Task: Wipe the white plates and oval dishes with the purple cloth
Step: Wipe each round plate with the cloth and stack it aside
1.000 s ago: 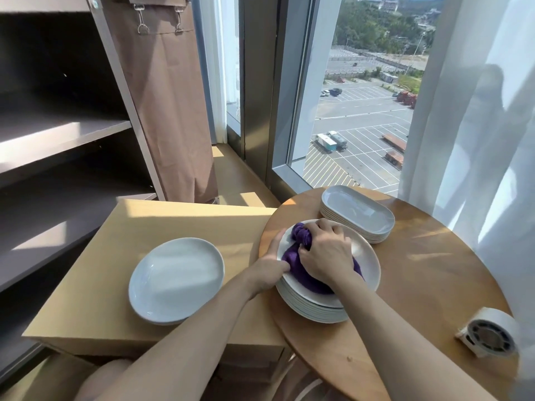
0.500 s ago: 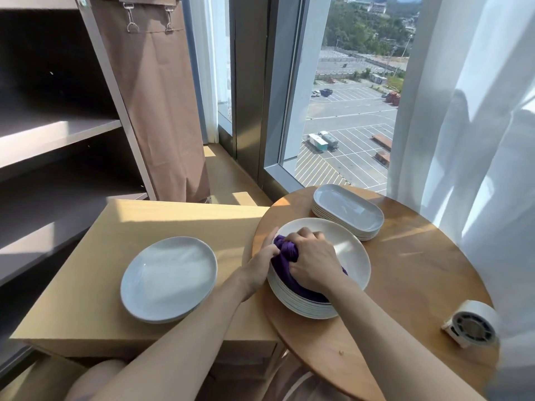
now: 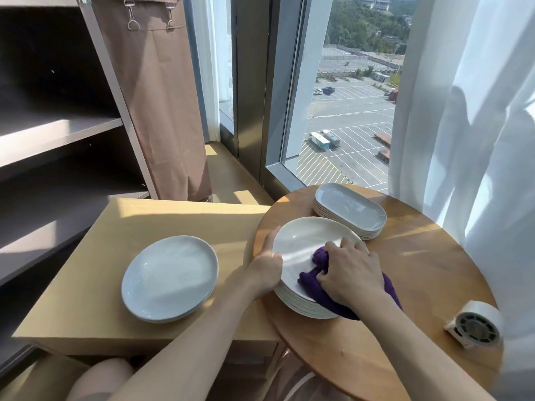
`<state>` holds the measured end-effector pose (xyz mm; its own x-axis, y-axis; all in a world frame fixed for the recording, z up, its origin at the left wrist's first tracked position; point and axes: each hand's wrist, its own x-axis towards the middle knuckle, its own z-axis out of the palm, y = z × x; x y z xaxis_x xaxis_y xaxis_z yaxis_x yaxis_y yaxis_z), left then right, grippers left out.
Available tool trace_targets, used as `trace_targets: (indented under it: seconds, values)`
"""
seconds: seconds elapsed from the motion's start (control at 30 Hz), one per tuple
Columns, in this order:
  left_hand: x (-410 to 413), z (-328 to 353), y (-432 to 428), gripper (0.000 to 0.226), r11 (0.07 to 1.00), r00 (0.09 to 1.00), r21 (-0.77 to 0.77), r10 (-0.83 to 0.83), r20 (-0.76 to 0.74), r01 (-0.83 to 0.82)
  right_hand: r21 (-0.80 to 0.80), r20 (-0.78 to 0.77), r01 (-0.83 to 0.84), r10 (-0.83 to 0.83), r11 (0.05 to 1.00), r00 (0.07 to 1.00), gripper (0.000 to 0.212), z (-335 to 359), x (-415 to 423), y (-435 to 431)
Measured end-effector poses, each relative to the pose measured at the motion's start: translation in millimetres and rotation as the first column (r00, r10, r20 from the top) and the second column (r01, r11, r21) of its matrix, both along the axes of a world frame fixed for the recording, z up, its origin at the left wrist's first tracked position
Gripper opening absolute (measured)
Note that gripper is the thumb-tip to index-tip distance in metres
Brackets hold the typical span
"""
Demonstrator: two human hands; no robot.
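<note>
Round wooden desk [image 3: 419,285] fills the lower right of frame. At centre, our right grip [image 3: 351,273] clutches the cloth [image 3: 312,280] on the top plate's [image 3: 304,241] near edge; our left grip [image 3: 265,270] holds its left rim. We should press flat and sweep toward the far rim, bracing it. Dishes [image 3: 350,211] sit just above.

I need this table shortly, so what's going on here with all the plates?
A person is wiping the top of a stack of white plates on the round table. The right hand grips the bunched purple cloth against the plate's near side, while the left hand holds the stack's left rim. The oval dishes sit stacked behind, and another plate pile rests on the tan box.
</note>
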<state>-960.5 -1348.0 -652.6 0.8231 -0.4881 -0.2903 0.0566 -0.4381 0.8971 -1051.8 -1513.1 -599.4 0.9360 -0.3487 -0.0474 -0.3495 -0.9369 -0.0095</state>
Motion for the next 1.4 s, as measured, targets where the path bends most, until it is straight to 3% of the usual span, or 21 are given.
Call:
trace_targets:
  seconds: [0.23, 0.4, 0.57, 0.67, 0.73, 0.83, 1.03, 1.2, 1.4]
  values:
    - [3.5, -4.9, 0.4, 0.061, 1.0, 1.0, 0.007, 0.01, 0.02, -0.01, -0.1, 0.105, 0.08, -0.07, 0.992, 0.992, 0.03, -9.6, 23.7, -14.8]
    - [5.1, -9.5, 1.7, 0.061, 1.0, 0.999, 0.002, -0.001, 0.05, 0.001, -0.126, 0.181, 0.07, -0.047, 0.99, 0.982, 0.047, -19.1, 51.3, -8.4]
    - [2.8, -10.2, 4.4, 0.059, 0.999, 0.986, -0.014, -0.047, 0.163, 0.05, -0.047, 0.226, 0.019, -0.008, 0.999, 0.974, 0.05, -24.4, 64.7, 22.6]
    - [2.9, -11.6, 4.8, 0.047, 0.993, 0.971, 0.062, -0.11, 0.213, 0.099, -0.01, 0.289, -0.037, 0.039, 0.999, 0.957, 0.046, -26.4, 64.3, 40.3]
    - [4.2, -7.4, 3.6, 0.037, 0.998, 0.991, 0.023, -0.057, 0.123, 0.055, 0.003, 0.267, -0.068, 0.065, 0.998, 0.961, 0.041, -26.4, 62.6, 42.7]
    - [9.5, -11.6, 0.7, 0.046, 0.999, 1.0, -0.034, 0.002, 0.024, -0.001, 0.084, 0.243, -0.171, 0.147, 0.982, 0.959, 0.037, -26.8, 58.1, 38.4]
    - [5.5, -9.0, 3.7, 0.061, 0.997, 1.0, -0.071, -0.014, -0.002, 0.013, 0.274, 0.135, -0.253, 0.223, 0.928, 0.965, 0.039, -15.3, 47.8, 33.6]
    - [1.6, -9.3, 10.7, 0.073, 0.996, 0.995, -0.018, -0.09, 0.042, 0.091, 0.383, 0.092, -0.294, 0.28, 0.876, 0.956, 0.028, -5.9, 36.4, 28.3]
    - [4.1, -15.6, 4.8, 0.048, 0.995, 0.999, -0.092, -0.049, 0.001, 0.048, 0.346, -0.026, -0.308, 0.337, 0.886, 0.941, 0.033, 11.3, 21.0, 26.0]
